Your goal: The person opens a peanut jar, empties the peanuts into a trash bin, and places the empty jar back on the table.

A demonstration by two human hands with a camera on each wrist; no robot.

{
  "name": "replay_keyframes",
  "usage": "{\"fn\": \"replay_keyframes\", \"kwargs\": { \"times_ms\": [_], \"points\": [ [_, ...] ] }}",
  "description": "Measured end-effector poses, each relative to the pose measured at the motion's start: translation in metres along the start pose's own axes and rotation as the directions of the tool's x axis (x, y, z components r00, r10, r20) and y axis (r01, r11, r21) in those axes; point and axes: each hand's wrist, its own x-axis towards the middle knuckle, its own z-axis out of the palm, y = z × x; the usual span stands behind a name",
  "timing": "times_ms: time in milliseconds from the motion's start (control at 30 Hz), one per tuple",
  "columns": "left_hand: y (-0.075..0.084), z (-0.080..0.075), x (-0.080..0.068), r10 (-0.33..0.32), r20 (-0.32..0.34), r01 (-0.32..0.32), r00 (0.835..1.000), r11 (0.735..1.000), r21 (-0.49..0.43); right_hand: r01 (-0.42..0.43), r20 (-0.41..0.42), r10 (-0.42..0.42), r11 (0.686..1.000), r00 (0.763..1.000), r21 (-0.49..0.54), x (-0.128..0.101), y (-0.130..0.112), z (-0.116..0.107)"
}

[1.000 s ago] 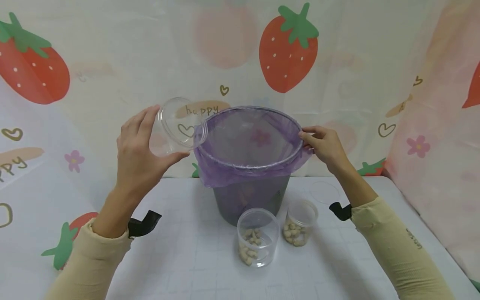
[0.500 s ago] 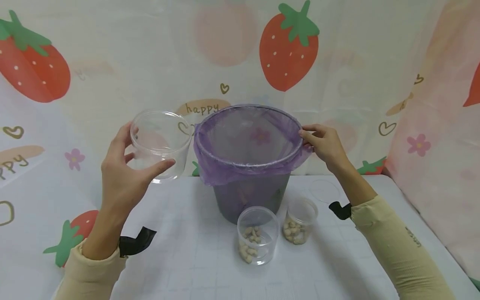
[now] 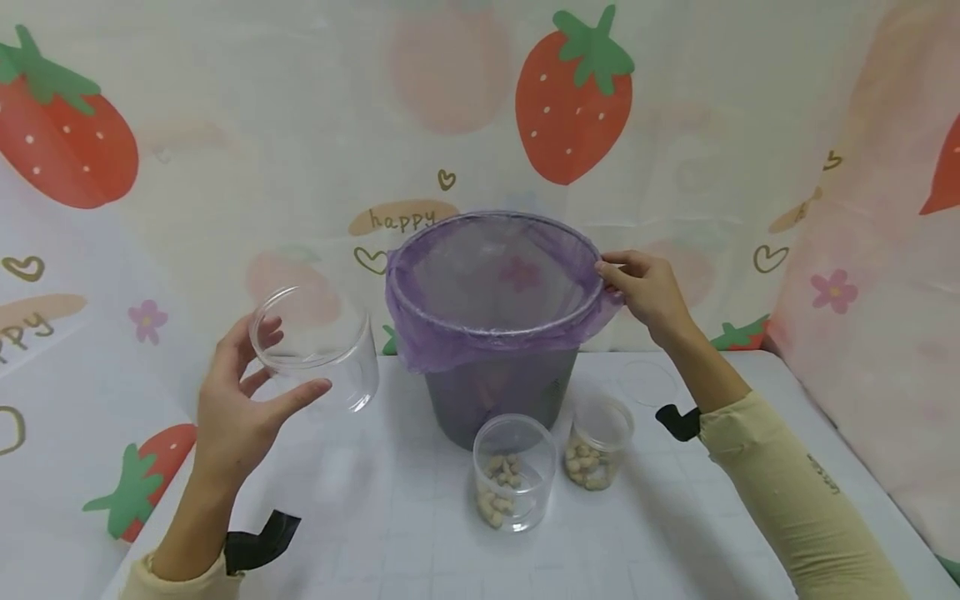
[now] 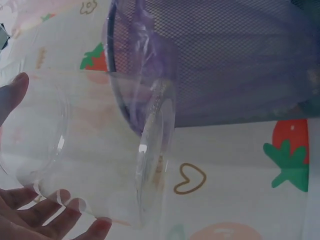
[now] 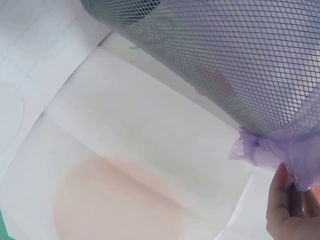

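Note:
My left hand (image 3: 238, 408) grips a clear round plastic tub (image 3: 315, 358) to the left of the bin, above the table. The tub is tilted, and nothing shows inside it. In the left wrist view, the thumb and fingers lie on either side of the tub (image 4: 95, 150). A mesh trash bin (image 3: 495, 392) stands upright, lined with a thin purple bag (image 3: 465, 350) folded over its rim. My right hand (image 3: 648, 292) pinches the bag and rim at the right side. The right wrist view has its fingers against the gathered bag (image 5: 265, 152).
In front of the bin stands a clear tub (image 3: 517, 475) partly filled with what look like peanuts. Beside it is a smaller clear tub (image 3: 598, 442) with more of them. A faint clear ring (image 3: 648, 385) lies on the white table (image 3: 390, 533) behind.
My left hand has moved the clear tub from beside the bin's rim down and left, turning it from tipped over to mouth-up, then tilting it. My right hand stays at the rim.

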Motion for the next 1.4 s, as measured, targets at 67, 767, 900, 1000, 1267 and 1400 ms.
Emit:
{"fn": "replay_keyframes", "kwargs": {
  "times_ms": [67, 767, 900, 1000, 1267, 1400],
  "points": [
    [-0.006, 0.002, -0.005, 0.008, 0.007, -0.008, 1.0, 1.0, -0.025, -0.002, 0.001, 0.002, 1.0, 1.0, -0.026, 0.0, -0.001, 0.0],
    [-0.072, 0.022, -0.052, -0.048, 0.142, 0.051, 0.989, 0.999, -0.014, -0.028, 0.014, 0.029, 0.998, 0.999, -0.05, 0.0, 0.002, 0.001],
    [-0.079, 0.029, -0.058, -0.053, 0.182, 0.062, 0.982, 0.997, -0.045, -0.025, 0.014, 0.026, 0.998, 1.0, -0.052, 0.0, 0.002, 0.0],
    [-0.085, 0.035, -0.062, -0.052, 0.213, 0.063, 0.976, 0.997, -0.042, -0.029, 0.015, 0.03, 0.998, 0.999, -0.055, 0.001, 0.002, 0.0],
    [-0.097, 0.043, -0.073, -0.093, 0.266, 0.085, 0.959, 0.995, 0.043, -0.037, 0.011, 0.038, 0.997, 0.999, -0.067, 0.001, 0.003, -0.001],
    [-0.102, 0.046, -0.078, -0.111, 0.303, 0.101, 0.946, 0.994, 0.05, -0.035, 0.01, 0.036, 0.997, 0.999, -0.065, 0.001, 0.002, -0.001]
  ]
}}
